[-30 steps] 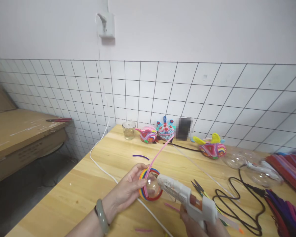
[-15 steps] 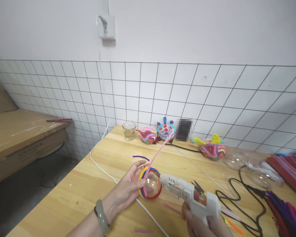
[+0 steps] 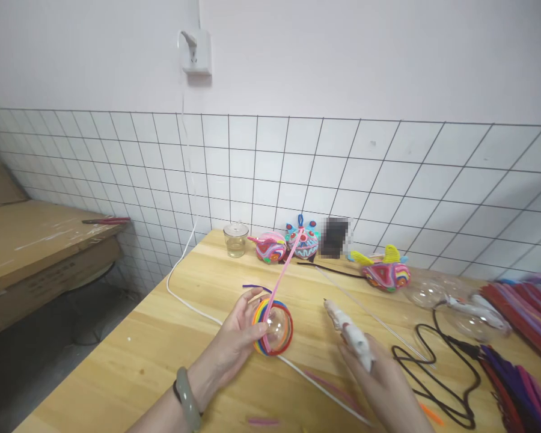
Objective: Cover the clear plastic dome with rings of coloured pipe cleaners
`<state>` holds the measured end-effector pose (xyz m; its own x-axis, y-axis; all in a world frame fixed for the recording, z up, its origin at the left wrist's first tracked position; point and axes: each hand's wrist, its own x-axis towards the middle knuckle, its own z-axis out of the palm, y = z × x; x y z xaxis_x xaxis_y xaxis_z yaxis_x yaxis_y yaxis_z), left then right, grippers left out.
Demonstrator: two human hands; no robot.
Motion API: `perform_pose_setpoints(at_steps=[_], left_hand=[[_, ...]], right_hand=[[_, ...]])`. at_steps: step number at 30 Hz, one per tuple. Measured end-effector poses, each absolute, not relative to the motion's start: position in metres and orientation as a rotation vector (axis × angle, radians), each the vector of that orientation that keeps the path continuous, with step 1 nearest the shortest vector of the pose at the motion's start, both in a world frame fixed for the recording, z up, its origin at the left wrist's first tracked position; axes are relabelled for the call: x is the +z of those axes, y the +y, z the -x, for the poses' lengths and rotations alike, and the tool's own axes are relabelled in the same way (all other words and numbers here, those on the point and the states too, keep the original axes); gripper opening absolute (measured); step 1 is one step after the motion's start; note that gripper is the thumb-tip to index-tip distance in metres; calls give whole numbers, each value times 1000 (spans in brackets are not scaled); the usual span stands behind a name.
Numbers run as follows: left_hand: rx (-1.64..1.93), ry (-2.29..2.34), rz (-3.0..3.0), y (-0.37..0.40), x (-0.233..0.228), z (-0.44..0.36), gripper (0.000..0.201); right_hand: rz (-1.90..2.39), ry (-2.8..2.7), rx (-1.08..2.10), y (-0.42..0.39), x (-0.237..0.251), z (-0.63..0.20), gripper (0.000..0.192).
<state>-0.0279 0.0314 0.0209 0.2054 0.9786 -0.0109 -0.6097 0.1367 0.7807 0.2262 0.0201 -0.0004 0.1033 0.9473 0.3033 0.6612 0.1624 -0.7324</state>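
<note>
My left hand (image 3: 242, 328) grips a clear plastic ball (image 3: 277, 328) banded with rainbow pipe cleaners. The thumb presses a pink pipe cleaner (image 3: 282, 273) against the ball, and its long loose end sticks up toward the wall. My right hand (image 3: 376, 373) is wrapped round a white hot glue gun (image 3: 349, 331), held apart from the ball with its nozzle pointing up and left. The gun's trigger is hidden by the hand.
Decorated fuzzy balls (image 3: 303, 240) and a glass cup (image 3: 235, 239) stand along the wall. On the right lie clear plastic balls (image 3: 428, 291), a black cord (image 3: 426, 394) and bundles of pipe cleaners (image 3: 520, 319). A white cable (image 3: 315, 382) crosses the table.
The glue gun has moved off the ball to the right and turned its nozzle upward. My left hand still holds the ball, with the pink pipe cleaner's end shifted slightly left.
</note>
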Motion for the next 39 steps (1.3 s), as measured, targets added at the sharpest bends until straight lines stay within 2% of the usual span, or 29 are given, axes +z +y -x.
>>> perform_pose_setpoints(at_steps=[3,10,16,18,20,23,27,33,39], left_hand=[[1268,631,-770,31,22,26,58],[1269,706,-873,28,20,24,58],[1224,674,-1067,24,18,16,62],[1150,638,-1110,22,16,13,63],[1095,618,-1132,18,13,10,65],[1029,704,-1224,12,12,10,64],[1012,894,-1475,6,16,11,65],[953,957,-1608,6,18,10,66],[919,935,-1582,5,23,9,64]], right_hand=[[1571,-1822,336,25,-17,-231,26],[1635,-1998,91,33,-46,-238,37],[1656,-1978,-228,20,-24,-230,32],[1423,-1942,-474,11,-7,-227,27],[1132,-1952,-590,3,8,-225,24],[905,-2098,-697,-7,23,-221,33],[892,-2314,-683,-10,28,-215,39],[1018,-2352,-255,-9,29,-209,16],[952,-2229,-187,-8,30,-204,13]])
